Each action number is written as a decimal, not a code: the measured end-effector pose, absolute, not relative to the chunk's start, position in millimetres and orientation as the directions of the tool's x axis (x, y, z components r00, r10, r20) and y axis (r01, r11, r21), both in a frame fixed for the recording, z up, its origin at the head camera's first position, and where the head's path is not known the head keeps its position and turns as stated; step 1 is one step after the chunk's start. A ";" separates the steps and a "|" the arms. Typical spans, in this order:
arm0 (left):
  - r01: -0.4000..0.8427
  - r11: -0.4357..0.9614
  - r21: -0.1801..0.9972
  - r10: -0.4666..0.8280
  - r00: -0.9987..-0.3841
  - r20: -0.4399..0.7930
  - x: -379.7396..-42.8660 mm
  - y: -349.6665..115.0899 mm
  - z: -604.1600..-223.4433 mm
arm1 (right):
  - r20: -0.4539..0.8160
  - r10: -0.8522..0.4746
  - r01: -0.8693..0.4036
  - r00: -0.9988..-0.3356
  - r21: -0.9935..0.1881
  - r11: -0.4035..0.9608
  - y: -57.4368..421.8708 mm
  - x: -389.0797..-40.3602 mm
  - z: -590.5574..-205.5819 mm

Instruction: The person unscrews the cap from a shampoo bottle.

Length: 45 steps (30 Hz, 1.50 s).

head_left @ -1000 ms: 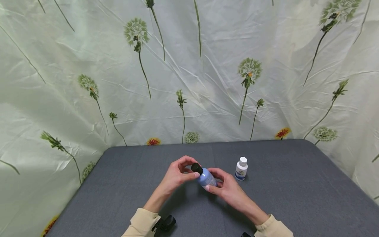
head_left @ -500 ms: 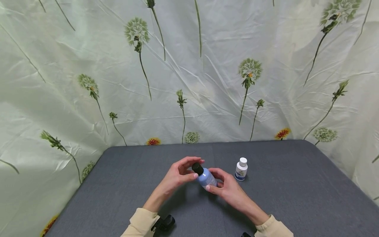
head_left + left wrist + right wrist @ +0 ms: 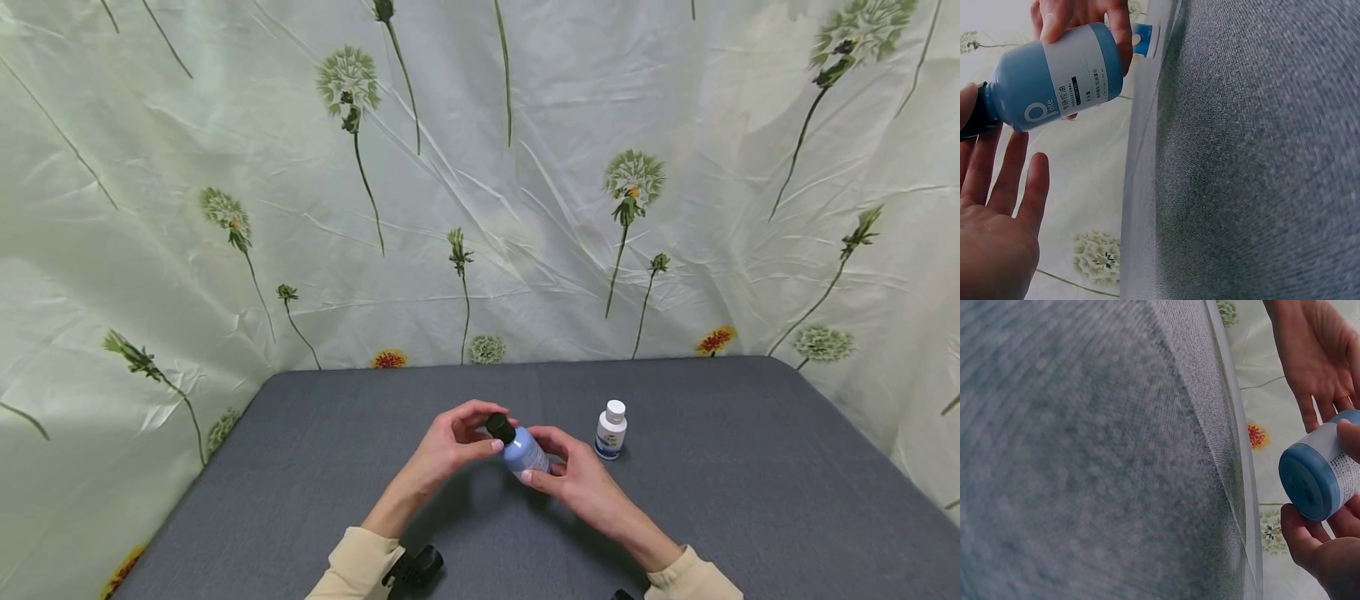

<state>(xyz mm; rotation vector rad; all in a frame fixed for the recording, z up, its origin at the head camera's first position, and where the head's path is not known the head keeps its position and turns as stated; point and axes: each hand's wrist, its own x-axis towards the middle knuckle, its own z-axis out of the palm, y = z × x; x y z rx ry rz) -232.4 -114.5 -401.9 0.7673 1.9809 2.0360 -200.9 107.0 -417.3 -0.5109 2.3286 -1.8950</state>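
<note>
While the right hand [image 3: 573, 475] grips the blue bottle [image 3: 527, 452], tilted above the worktop [image 3: 300, 500] well in from its far edge, the left hand [image 3: 453, 442] pinches its black cap [image 3: 500, 427]. Slip risk: the blue bottle, smooth and rounded, could rotate under light pressure if twisted. White bottle [image 3: 611, 431] upright; worktop cloth-textured.

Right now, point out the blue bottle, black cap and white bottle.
Blue bottle [image 3: 1064, 76]: left wrist view, on its label.
Black cap [image 3: 501, 427]: head view, on its middle.
White bottle [image 3: 611, 435]: head view, on its label.

Sheen on backdrop [image 3: 525, 192], dim wrist views with blurred tabletop [image 3: 1066, 456]
</note>
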 end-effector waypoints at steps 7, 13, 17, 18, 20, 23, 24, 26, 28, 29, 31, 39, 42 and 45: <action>0.271 -0.001 0.963 0.421 -0.873 0.246 -232.7 -114.1 -402.7 | 0.143 -0.315 -0.210 -0.938 -0.959 0.190 106.8 -200.3 -417.7; 0.281 0.034 0.959 0.381 -0.891 0.247 -232.5 -112.7 -403.1 | 0.158 -0.331 -0.228 -0.930 -0.956 0.185 106.5 -199.9 -417.7; 0.284 0.044 0.958 0.368 -0.896 0.249 -232.2 -111.6 -402.9 | 0.156 -0.322 -0.227 -0.934 -0.953 0.198 106.4 -200.1 -417.5; 0.284 0.049 0.957 0.364 -0.898 0.248 -232.4 -111.4 -402.9 | 0.153 -0.320 -0.224 -0.935 -0.954 0.198 106.4 -200.2 -417.3; 0.285 0.051 0.957 0.360 -0.899 0.249 -232.2 -111.1 -402.6 | 0.146 -0.315 -0.216 -0.938 -0.956 0.200 106.4 -200.3 -416.8; 0.293 0.047 0.955 0.373 -0.892 0.255 -232.4 -111.0 -402.6 | 0.139 -0.312 -0.208 -0.940 -0.958 0.198 106.8 -200.0 -415.8; 0.297 0.037 0.954 0.386 -0.885 0.260 -232.6 -111.2 -402.8 | 0.141 -0.313 -0.209 -0.939 -0.958 0.197 107.0 -199.9 -415.6; 0.301 -0.004 0.954 0.420 -0.865 0.274 -232.9 -112.0 -403.3 | 0.151 -0.323 -0.218 -0.934 -0.959 0.180 107.3 -199.5 -415.6; 0.292 -0.059 0.955 0.462 -0.840 0.285 -233.6 -113.0 -404.2 | 0.167 -0.335 -0.232 -0.927 -0.959 0.162 107.4 -199.0 -416.1; 0.284 -0.088 0.955 0.482 -0.827 0.290 -233.8 -113.7 -404.6 | 0.173 -0.338 -0.236 -0.925 -0.959 0.154 107.5 -198.7 -416.5; 0.263 -0.138 0.955 0.513 -0.805 0.296 -234.2 -114.9 -405.2 | 0.182 -0.343 -0.240 -0.921 -0.961 0.135 107.4 -198.1 -417.2; 0.248 -0.175 0.953 0.525 -0.795 0.303 -234.1 -117.4 -403.7 | 0.169 -0.330 -0.228 -0.929 -0.962 0.148 107.2 -198.1 -418.5; 0.230 -0.141 0.963 0.494 -0.827 0.270 -234.1 -117.4 -403.2 | 0.168 -0.330 -0.229 -0.929 -0.961 0.155 107.0 -198.5 -418.5; 0.216 -0.086 0.972 0.449 -0.863 0.232 -234.4 -117.4 -403.0 | 0.166 -0.334 -0.229 -0.928 -0.961 0.158 106.8 -198.7 -418.3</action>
